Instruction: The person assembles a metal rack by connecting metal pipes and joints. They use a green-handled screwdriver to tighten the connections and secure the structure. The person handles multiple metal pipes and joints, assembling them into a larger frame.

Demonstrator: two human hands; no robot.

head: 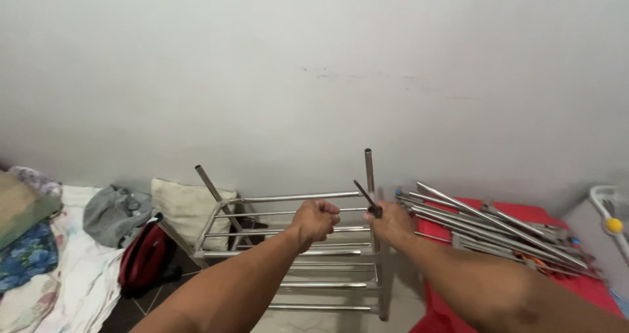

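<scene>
A partly built metal rack [298,248] of silver tubes stands on the floor by the white wall, with two bare posts sticking up. My left hand [316,219] is a closed fist over the rack's upper rails; whether it grips a rail I cannot tell. My right hand [392,223] is closed around the upright right post [369,169] and also holds a short dark rod-like tool [367,197] that points up and left.
A pile of loose metal tubes [491,225] lies on a red cloth [524,212] at right. A cream pillow [187,208], grey bag [114,212] and red bag [144,258] sit left of the rack. Bedding lies far left; a white plastic frame [609,222] far right.
</scene>
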